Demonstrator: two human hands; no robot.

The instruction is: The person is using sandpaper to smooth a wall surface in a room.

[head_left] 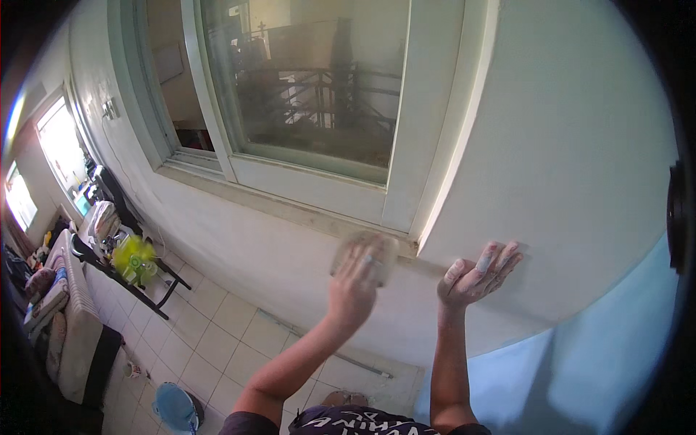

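Note:
Just below the window's lower right corner, my left hand (353, 274) presses a flat greyish-beige sheet or pad (388, 254) to the wall. Motion blurs the hand a little, and its palm side is hidden; I cannot tell exactly what the sheet is. My right hand (480, 278), its fingers outstretched and coated in white dust, is at the wall to the right of the corner and holds nothing. Above both hands is the window frame (312, 185) with its sliding glass panes. The white wall (565, 167) carries on to the right.
On the tiled floor (217, 337) at lower left stands a blue bucket (174, 407). Farther left are a green fan (135, 261), a black-framed chair (90, 254) and a bed or sofa (87, 319) with cushions. A thin strip (348, 357) lies along the wall's foot.

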